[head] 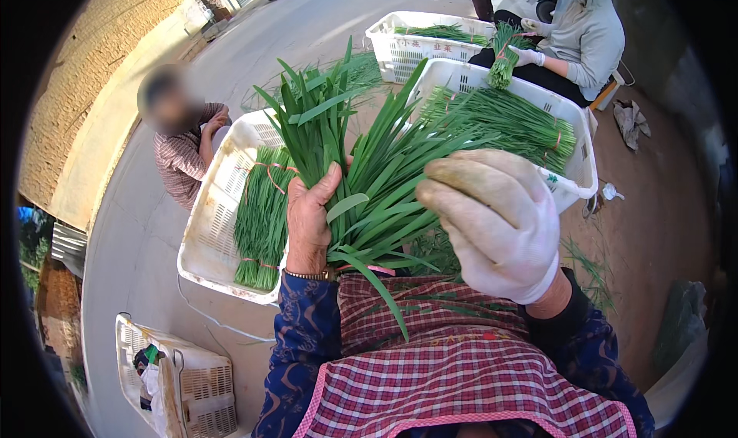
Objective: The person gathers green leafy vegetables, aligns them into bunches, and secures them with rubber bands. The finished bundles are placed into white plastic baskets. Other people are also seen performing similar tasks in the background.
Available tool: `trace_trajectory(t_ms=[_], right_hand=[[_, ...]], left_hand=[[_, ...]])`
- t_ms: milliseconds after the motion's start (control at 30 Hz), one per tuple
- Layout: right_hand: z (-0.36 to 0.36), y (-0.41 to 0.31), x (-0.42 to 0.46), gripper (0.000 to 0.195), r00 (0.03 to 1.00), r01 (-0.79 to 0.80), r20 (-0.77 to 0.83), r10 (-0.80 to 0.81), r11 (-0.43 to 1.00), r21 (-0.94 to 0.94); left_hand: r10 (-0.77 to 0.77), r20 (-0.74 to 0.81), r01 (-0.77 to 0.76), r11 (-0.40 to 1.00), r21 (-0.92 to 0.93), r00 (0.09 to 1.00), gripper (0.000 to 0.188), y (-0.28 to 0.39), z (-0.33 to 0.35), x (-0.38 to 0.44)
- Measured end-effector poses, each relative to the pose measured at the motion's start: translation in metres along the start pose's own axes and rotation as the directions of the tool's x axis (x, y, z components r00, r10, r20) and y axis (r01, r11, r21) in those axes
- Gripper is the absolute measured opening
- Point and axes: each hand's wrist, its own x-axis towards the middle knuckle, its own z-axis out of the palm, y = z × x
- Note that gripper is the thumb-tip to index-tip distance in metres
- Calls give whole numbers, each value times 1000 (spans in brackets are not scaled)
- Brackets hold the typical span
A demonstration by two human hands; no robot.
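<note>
My bare left hand (311, 219) grips a bunch of garlic chives (314, 132), its flat green leaves pointing up and away from me. More long leaves (386, 201) fan out to the right, over my lap. My right hand (499, 224) wears a white knit glove with soiled fingertips. Its fingers are curled together beside the leaf tips; whether a leaf is pinched between them is hidden. A red checked apron (438, 374) covers my lap, with loose leaf scraps on it.
At left, a white plastic crate (202, 253) holds tied chive bundles (265, 213). Another crate (585, 161) with bundles (513, 121) stands right, a third (398, 63) behind. A gloved co-worker (588, 40) holds a bundle; another person (181, 149) sits left. A crate (207, 392) stands lower left.
</note>
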Motion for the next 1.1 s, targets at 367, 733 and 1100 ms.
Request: trace_trajectory(t_ms=[367, 733, 1100], right_hand=[[79, 17, -45, 26, 964, -21, 265, 19, 1000, 6], [94, 32, -26, 24, 859, -510, 205, 469, 821, 256], [100, 39, -13, 20, 780, -517, 435, 450, 855, 44]], left_hand=[[47, -116, -52, 998, -41, 992, 25, 1, -9, 9], [33, -96, -47, 988, -146, 995, 23, -3, -5, 12], [-9, -33, 6, 994, -108, 999, 25, -1, -5, 13]])
